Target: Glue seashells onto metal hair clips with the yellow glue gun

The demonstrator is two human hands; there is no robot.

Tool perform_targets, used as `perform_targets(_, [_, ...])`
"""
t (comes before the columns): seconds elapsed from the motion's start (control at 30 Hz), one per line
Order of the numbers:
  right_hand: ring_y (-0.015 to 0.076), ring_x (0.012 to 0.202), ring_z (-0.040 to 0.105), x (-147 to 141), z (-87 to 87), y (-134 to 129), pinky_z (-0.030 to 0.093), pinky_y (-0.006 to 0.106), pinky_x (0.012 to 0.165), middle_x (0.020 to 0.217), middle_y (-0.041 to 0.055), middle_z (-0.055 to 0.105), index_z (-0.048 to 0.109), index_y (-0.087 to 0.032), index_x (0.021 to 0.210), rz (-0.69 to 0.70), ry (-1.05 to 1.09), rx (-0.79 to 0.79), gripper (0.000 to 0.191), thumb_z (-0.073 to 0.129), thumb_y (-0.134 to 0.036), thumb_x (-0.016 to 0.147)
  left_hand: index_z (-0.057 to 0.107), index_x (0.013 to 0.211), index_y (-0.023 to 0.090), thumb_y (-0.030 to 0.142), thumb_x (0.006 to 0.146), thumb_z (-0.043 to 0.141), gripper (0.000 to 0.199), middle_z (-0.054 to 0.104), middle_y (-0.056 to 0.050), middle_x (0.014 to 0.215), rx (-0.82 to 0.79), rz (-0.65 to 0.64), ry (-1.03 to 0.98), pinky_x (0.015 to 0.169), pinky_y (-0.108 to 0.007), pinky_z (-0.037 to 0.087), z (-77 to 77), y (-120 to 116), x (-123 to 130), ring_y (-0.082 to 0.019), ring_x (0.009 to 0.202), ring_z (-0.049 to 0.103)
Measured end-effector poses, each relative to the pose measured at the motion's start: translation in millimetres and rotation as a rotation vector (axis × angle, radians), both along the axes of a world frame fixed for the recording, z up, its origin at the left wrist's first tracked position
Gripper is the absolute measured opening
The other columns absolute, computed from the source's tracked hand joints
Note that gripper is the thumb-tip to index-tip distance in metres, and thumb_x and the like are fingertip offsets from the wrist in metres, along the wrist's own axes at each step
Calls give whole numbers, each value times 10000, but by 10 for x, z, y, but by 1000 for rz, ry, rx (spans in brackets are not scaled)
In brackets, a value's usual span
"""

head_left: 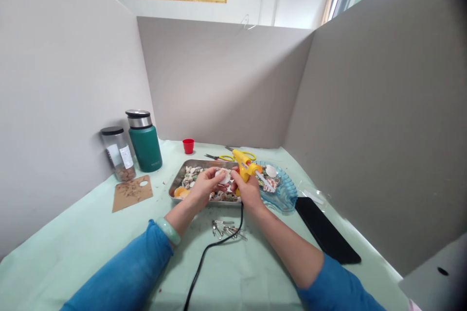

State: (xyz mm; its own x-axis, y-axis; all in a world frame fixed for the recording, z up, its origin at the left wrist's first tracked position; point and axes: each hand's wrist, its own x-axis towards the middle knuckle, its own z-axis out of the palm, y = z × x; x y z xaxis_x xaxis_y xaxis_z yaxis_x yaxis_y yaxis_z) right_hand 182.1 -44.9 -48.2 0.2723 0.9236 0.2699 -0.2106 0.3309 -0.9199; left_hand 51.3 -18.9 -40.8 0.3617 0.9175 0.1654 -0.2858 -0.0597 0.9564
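My left hand [207,182] pinches a white seashell [223,176] above a metal tray [175,182] of small shells. Closed round the handle of a yellow hot glue gun [243,165], my right hand [248,189] is close beside the left one. A glue stick [265,181] pokes out of the gun's rear, and its black cord [209,248] runs down toward me. The gun points away from me, and its tip is too small to make out against the background. Right of the tray, a blue scalloped plate [288,189] holds more shells.
Metal clips [226,229] lie in front of the tray. Scissors [221,157] and a red cup [188,146] are behind it. At left stand a green bottle [144,148], a clear jar [118,155] and a brown card [132,194]. A black slab [328,231] lies right. Grey panels enclose the table.
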Motion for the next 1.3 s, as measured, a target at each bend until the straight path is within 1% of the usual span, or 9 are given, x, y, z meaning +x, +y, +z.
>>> perform_targets(0.17, [99, 390, 455, -6, 14, -10, 379, 213, 421, 440, -85, 493, 524, -175, 900, -12, 8, -26, 334, 666, -365, 665, 627, 878, 131, 399, 681, 743, 353, 652, -34, 819, 14, -18, -3, 622, -253, 518, -36, 29, -3, -122, 644, 620])
perform_targets(0.3, [101, 395, 455, 0, 2, 2, 373, 213, 421, 443, -86, 495, 527, -172, 912, -6, 5, -32, 350, 666, -375, 663, 623, 907, 125, 401, 701, 728, 360, 660, -50, 850, 19, -50, 16, 636, -268, 523, -39, 27, 0, -135, 657, 634])
perform_targets(0.57, [108, 398, 451, -3, 15, -8, 385, 230, 434, 445, -80, 494, 527, -170, 912, -20, -29, -29, 319, 639, -353, 675, 632, 876, 118, 385, 682, 747, 349, 655, -44, 835, 0, -6, -11, 630, -251, 528, -37, 28, 12, -118, 643, 622])
perform_targets(0.77, [111, 410, 457, -2, 7, -2, 393, 230, 437, 462, -79, 495, 523, -170, 915, -11, -35, -35, 331, 650, -336, 659, 632, 847, 106, 379, 648, 772, 365, 652, -45, 815, -36, -4, -16, 605, -246, 532, -5, 5, 9, -115, 611, 625])
perform_targets(0.93, [107, 418, 463, 4, 1, 0, 387, 222, 433, 491, -73, 508, 523, -172, 922, -9, -49, -26, 332, 647, -335, 661, 633, 839, 93, 398, 654, 760, 380, 649, -50, 741, -58, -22, -12, 562, -241, 529, 18, 6, 5, -121, 590, 615])
perform_targets(1.1, [108, 410, 467, -3, -4, -1, 395, 231, 436, 504, -72, 509, 532, -176, 917, -8, -67, -17, 320, 643, -334, 662, 614, 818, 109, 405, 659, 750, 362, 624, -25, 658, -62, 11, 17, 496, -215, 495, 31, -13, 13, -107, 539, 575])
perform_targets(1.3, [108, 401, 463, -14, 19, -23, 395, 231, 434, 491, -73, 508, 541, -172, 905, -8, -94, -17, 315, 640, -347, 663, 601, 784, 126, 408, 674, 729, 329, 614, -18, 633, -72, 22, 25, 476, -212, 477, 52, -33, 22, -110, 530, 568])
